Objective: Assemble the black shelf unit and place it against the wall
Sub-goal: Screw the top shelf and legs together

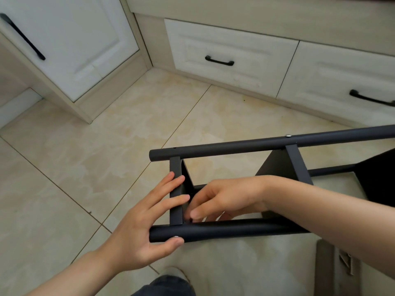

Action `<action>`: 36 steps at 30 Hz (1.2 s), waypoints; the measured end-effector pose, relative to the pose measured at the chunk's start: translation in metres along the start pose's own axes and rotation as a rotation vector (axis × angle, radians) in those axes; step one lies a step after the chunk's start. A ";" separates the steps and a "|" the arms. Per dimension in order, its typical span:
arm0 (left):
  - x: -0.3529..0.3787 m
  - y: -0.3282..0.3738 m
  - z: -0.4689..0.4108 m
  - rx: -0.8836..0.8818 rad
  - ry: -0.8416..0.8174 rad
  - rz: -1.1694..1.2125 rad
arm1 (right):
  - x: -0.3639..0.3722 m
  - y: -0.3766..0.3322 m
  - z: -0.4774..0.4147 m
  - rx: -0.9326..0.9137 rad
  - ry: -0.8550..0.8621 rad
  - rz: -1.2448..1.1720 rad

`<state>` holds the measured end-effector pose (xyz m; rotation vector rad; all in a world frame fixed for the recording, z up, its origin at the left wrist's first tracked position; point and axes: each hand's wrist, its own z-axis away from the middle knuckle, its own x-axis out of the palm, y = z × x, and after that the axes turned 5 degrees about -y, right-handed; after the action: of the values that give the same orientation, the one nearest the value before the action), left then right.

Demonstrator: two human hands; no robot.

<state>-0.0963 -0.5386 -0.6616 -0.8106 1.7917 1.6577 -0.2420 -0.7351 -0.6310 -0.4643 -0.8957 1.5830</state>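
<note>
Our black shelf unit (235,146) lies sideways on the floor (96,150); our left hand (141,227) braces its corner with straight fingers, likely steadying the joint where our right hand (226,197) curls its fingers, what they hold hidden.

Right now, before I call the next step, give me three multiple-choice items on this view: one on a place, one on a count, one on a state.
1. The left hand rests on: A the frame's end crossbar and near tube; B a drawer handle; C the floor tile.
2. Black cabinet handles in view: A one; B three; C five.
3. The shelf frame is: A upright against the wall; B on its side, tubes horizontal; C boxed.

Answers:
1 A, its fingers lie along the end crossbar and its thumb is on the near tube.
2 B, one is at the left and two are farther right.
3 B, the near tube and far tube both run horizontally.
</note>
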 end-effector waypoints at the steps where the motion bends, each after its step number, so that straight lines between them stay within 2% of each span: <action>1: 0.001 0.002 0.002 -0.023 0.010 0.002 | 0.000 -0.001 0.006 0.008 0.021 0.032; 4: 0.009 0.010 0.013 -0.152 0.099 0.093 | 0.004 -0.001 0.024 0.019 0.103 0.197; 9: 0.023 0.027 0.013 -0.521 0.344 0.654 | 0.014 -0.004 0.047 0.011 0.268 0.424; 12: 0.027 0.031 0.005 -0.663 0.227 0.793 | 0.017 -0.006 0.055 0.005 0.366 0.525; 15: 0.026 0.039 -0.003 -0.700 0.105 0.819 | 0.020 -0.007 0.062 0.005 0.427 0.598; 21: 0.016 0.048 -0.010 -0.713 -0.016 0.800 | 0.024 -0.006 0.076 0.067 0.514 0.775; 29: 0.005 0.054 -0.019 -0.682 -0.009 0.901 | 0.020 -0.004 0.102 0.233 0.556 1.017; 32: -0.006 0.061 -0.032 -0.673 0.024 0.871 | 0.020 -0.008 0.112 0.218 0.552 1.099; 36: -0.032 0.082 -0.053 -0.621 0.033 0.869 | 0.014 -0.015 0.128 0.153 0.656 1.130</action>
<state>-0.1371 -0.5851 -0.5801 -0.2586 1.7709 2.8564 -0.3279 -0.7581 -0.5372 -1.4368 0.0781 2.2290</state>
